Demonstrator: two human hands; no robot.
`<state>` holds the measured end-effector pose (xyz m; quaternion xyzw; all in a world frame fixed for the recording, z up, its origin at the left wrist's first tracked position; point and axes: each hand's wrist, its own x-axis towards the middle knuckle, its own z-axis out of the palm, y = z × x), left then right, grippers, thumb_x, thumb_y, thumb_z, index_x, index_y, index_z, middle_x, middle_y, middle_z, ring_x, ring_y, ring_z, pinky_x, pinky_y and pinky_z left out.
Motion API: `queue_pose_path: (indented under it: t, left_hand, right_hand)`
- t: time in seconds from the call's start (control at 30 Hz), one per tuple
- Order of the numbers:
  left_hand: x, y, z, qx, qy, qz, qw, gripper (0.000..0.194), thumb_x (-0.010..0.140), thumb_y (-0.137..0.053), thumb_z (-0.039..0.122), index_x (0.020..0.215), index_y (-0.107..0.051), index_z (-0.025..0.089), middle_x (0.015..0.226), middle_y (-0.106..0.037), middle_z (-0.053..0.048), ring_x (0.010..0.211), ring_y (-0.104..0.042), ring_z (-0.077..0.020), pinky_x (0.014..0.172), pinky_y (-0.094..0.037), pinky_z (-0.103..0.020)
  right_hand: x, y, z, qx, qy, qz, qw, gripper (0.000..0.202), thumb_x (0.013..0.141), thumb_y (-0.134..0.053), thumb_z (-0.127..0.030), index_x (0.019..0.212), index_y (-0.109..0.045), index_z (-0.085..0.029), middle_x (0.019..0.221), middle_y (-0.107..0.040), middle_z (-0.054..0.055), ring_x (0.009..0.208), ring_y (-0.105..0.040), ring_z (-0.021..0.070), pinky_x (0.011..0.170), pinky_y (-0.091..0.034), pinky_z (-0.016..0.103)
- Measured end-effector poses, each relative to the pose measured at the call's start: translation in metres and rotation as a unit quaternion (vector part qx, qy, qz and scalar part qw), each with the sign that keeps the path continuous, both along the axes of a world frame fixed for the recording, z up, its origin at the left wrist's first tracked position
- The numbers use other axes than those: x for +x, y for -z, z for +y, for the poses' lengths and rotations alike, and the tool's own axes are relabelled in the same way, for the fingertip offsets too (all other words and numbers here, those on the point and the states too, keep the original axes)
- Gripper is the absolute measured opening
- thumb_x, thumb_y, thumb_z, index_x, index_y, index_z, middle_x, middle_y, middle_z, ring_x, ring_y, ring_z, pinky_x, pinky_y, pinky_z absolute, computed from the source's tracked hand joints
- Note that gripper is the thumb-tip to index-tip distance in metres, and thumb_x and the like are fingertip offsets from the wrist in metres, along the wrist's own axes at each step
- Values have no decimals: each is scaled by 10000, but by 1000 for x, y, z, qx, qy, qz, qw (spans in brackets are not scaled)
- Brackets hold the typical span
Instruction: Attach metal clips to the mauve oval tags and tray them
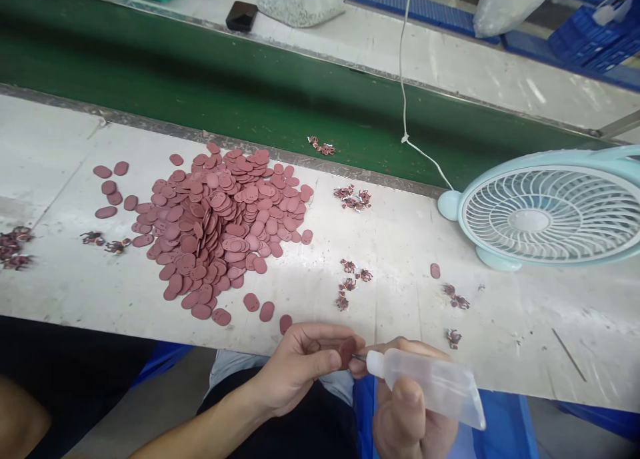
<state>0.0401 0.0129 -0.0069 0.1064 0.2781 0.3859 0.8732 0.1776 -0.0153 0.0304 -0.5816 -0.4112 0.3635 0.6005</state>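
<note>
My left hand (305,366) is closed, pinching a small reddish-brown oval disc (347,354) between thumb and fingers. In my right hand (410,412) lies a translucent squeeze bottle (430,382) with a white cap, gripped and tilted so its thin metal nozzle points left. The nozzle tip is at the disc's edge; whether it touches cannot be seen. Just beyond my hands a big heap of the same oval discs (220,219) covers the white table (400,299), with a few loose ones near my left hand. Small brown figure-like pieces (349,282) lie in clusters beyond my right hand.
A pale blue fan (530,212) stands at the right, its white cord (403,66) crossing the green strip (200,79) behind the table. Across it, a bag of small pieces (300,2) and a dark box (242,16) sit on another bench. Another person's arm (20,416) shows at lower left.
</note>
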Motion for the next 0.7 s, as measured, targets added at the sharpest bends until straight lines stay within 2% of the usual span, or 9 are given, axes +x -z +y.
queue_pose_path:
  t: [0.1,0.17,0.27,0.37,0.47,0.5,0.57,0.63,0.7]
  left_hand:
    - [-2,4,0,-15,3,8,1000,340,758,-867,299,1072,-801,186,1057,-813,-103,924,-745,-198,863,-537,-301]
    - [-5,6,0,-18,0,10,1000,322,774,-855,277,1078,-799,188,1072,-809,-103,954,-744,-192,858,-530,-272]
    - [-12,7,2,-29,-11,16,999,298,803,-830,274,1086,-796,186,1106,-800,-113,977,-741,-187,848,-532,-249]
    - [-23,7,6,-46,-25,27,998,305,800,-833,284,1083,-796,178,1116,-797,-123,991,-738,-184,847,-537,-232]
    - [-35,8,11,-66,-48,48,996,312,776,-852,300,1057,-803,174,1109,-800,-127,970,-743,-185,841,-550,-231]
    - [-39,8,13,-73,-56,56,994,315,768,-858,303,1049,-805,170,1108,-801,-131,963,-744,-187,838,-555,-234]
    - [-46,7,18,-86,-69,70,991,322,756,-867,304,1037,-807,158,1103,-802,-140,948,-746,-190,826,-564,-236]
    - [-53,5,21,-94,-78,79,989,340,742,-877,307,1033,-806,145,1095,-803,-147,929,-746,-187,805,-570,-232]
    - [-59,1,24,-100,-89,87,987,361,725,-890,313,1030,-806,140,1089,-804,-149,914,-746,-185,782,-574,-226]
  right_hand:
    - [20,2,10,-48,12,254,966,236,910,-636,-444,1013,-618,-232,644,-609,-18,543,-635,186,480,-560,324]
    - [42,15,20,-73,-32,460,885,266,937,-603,-421,1098,-596,-209,711,-619,-20,579,-641,126,452,-544,210]
    - [76,46,39,-27,-133,673,727,294,966,-559,-216,1248,-487,-175,859,-635,-7,732,-670,71,563,-573,123]
    - [98,70,52,29,-199,719,665,332,966,-471,-54,1279,-445,-163,888,-630,-3,797,-691,66,625,-590,129]
    - [97,69,46,69,-221,686,690,388,935,-619,-152,1290,-464,-129,825,-599,-11,676,-673,96,445,-531,134]
    - [91,63,42,87,-213,648,726,431,921,-676,-257,1284,-481,-130,783,-573,-29,573,-622,86,351,-455,122]
    - [73,48,39,88,-194,462,861,402,952,-609,-486,1199,-546,-175,674,-498,-77,377,-431,55,233,-275,126]
    - [50,30,57,35,-189,196,961,339,1014,-469,-515,1048,-609,-208,588,-469,-86,324,-348,62,245,-283,160]
    - [25,15,104,-19,-214,3,977,188,994,-570,-351,952,-654,-189,611,-588,-28,471,-559,122,444,-509,232]
